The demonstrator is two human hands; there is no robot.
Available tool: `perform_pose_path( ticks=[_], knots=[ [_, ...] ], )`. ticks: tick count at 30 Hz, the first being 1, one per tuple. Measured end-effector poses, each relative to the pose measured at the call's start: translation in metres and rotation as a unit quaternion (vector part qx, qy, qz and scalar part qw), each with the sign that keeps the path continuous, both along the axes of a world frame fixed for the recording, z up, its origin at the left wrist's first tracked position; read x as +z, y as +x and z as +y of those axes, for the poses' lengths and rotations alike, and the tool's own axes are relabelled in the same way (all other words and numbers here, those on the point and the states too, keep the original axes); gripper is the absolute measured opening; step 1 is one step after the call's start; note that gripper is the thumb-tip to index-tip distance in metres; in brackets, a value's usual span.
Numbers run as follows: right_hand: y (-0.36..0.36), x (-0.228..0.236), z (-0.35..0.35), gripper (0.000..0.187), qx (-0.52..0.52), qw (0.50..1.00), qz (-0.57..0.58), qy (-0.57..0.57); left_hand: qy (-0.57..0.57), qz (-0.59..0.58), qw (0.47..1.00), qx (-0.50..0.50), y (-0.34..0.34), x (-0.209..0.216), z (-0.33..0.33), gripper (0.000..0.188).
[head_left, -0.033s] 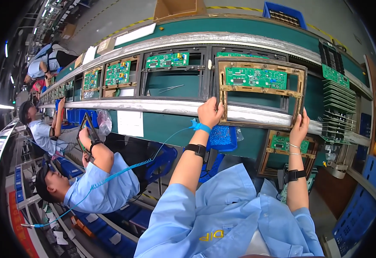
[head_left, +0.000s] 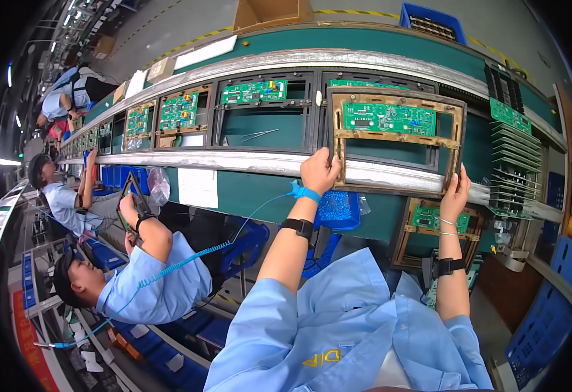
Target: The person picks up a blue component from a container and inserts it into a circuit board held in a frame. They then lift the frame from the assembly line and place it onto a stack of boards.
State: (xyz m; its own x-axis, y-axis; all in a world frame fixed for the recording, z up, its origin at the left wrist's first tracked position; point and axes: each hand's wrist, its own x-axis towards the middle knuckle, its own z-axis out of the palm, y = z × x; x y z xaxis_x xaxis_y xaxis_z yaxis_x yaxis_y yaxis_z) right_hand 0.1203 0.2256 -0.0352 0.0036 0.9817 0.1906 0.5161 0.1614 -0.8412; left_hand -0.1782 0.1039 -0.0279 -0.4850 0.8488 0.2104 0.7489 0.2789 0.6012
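Note:
Between my two hands is a brown rectangular carrier frame [head_left: 453,142] that holds a green circuit board [head_left: 389,119] across its upper part. My left hand [head_left: 319,171] is closed around its lower left corner. At its lower right side, my right hand [head_left: 455,193] grips the edge. The frame is held over the conveyor rails, in front of another dark carrier [head_left: 324,124] whose own green board is mostly hidden behind it. A blue coiled cord [head_left: 188,261] runs from the band on my left wrist.
More carriers with boards [head_left: 254,91] line the rails leftward. Boards stand upright in a rack [head_left: 515,163] at right. A blue bin of small blue parts [head_left: 337,210] and another framed board [head_left: 430,217] lie nearer me. At left, a co-worker [head_left: 149,268] holds a frame.

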Motion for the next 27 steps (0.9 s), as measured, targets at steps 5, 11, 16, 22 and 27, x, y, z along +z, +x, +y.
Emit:
perform_pose_path(
  ticks=[5, 11, 16, 22, 27],
  knots=[
    [-0.002, 0.001, 0.002, 0.031, -0.002, 0.999, -0.043, 0.002, 0.008, 0.016, 1.000, -0.007, 0.002, -0.003, 0.006, 0.024],
    [-0.006, 0.003, 0.002, 0.031, -0.006, 0.998, -0.063, 0.005, -0.003, 0.018, 1.000, -0.005, 0.002, -0.004, 0.004, 0.024],
    [-0.008, -0.001, 0.000, 0.030, -0.019, 0.997, -0.071, 0.026, 0.012, 0.014, 1.000, -0.004, 0.004, -0.004, 0.006, 0.025],
    [-0.010, -0.004, 0.001, 0.029, -0.057, 0.990, -0.121, 0.036, 0.002, 0.036, 0.999, 0.006, 0.006, -0.010, 0.007, 0.026],
    [-0.011, -0.003, 0.004, 0.029, -0.051, 0.988, -0.138, 0.043, -0.007, 0.046, 0.999, 0.006, 0.005, -0.010, 0.005, 0.028]
  ],
)
